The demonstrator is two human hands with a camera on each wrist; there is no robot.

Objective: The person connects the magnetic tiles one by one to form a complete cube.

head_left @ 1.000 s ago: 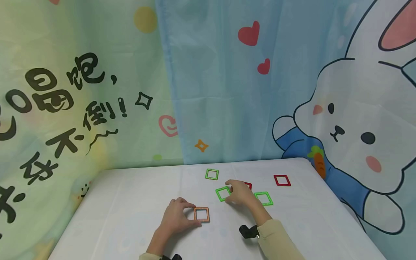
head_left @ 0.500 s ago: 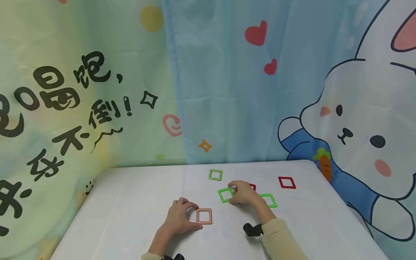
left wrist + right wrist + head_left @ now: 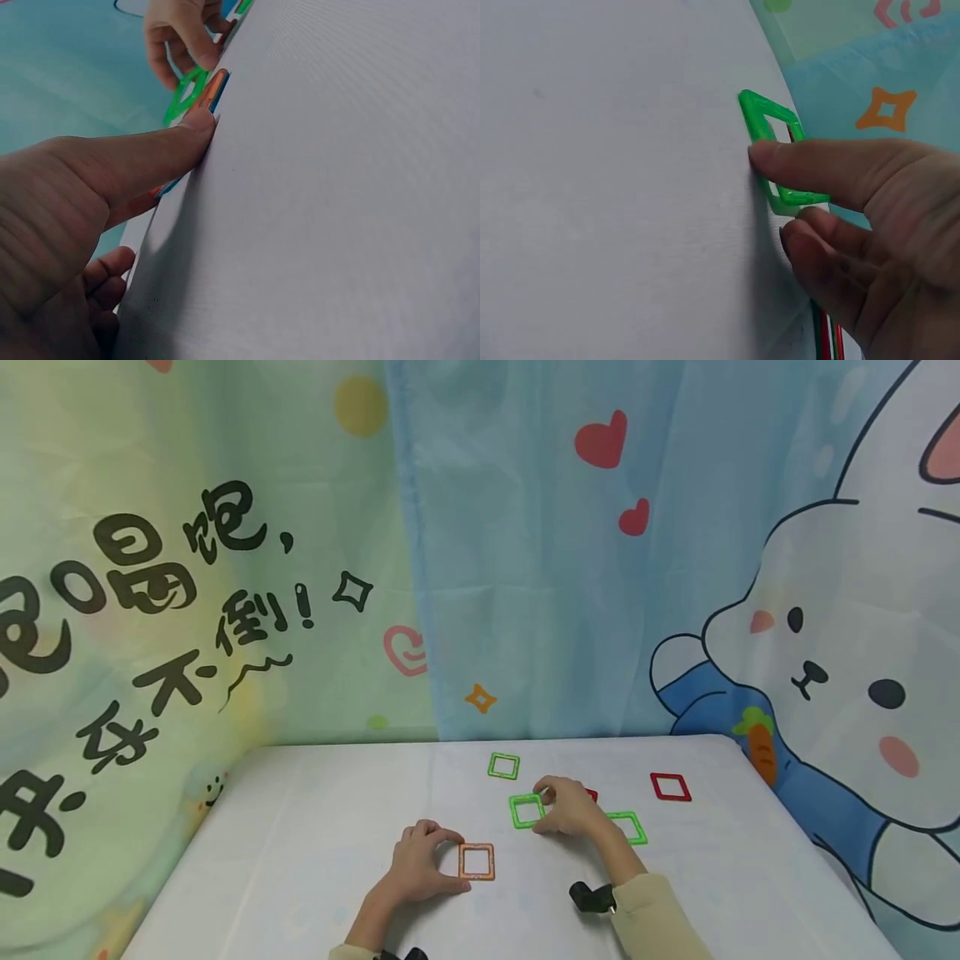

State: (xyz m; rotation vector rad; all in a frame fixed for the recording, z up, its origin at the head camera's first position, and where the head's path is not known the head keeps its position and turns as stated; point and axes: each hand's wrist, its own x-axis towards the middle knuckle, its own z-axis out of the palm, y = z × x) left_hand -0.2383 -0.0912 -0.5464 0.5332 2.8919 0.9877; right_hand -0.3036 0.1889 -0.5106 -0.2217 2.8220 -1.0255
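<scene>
The orange square frame (image 3: 476,862) is pinched flat on the white tabletop (image 3: 300,860) by the left hand (image 3: 417,862); a green square frame (image 3: 527,810), just beyond, is pinched by the right hand (image 3: 570,807). Being thin, either frame could slip from the fingertips or be knocked against the neighbouring red frame (image 3: 592,794).

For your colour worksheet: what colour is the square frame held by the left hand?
Orange. The square frame at the left hand shows best in the head view.
</scene>
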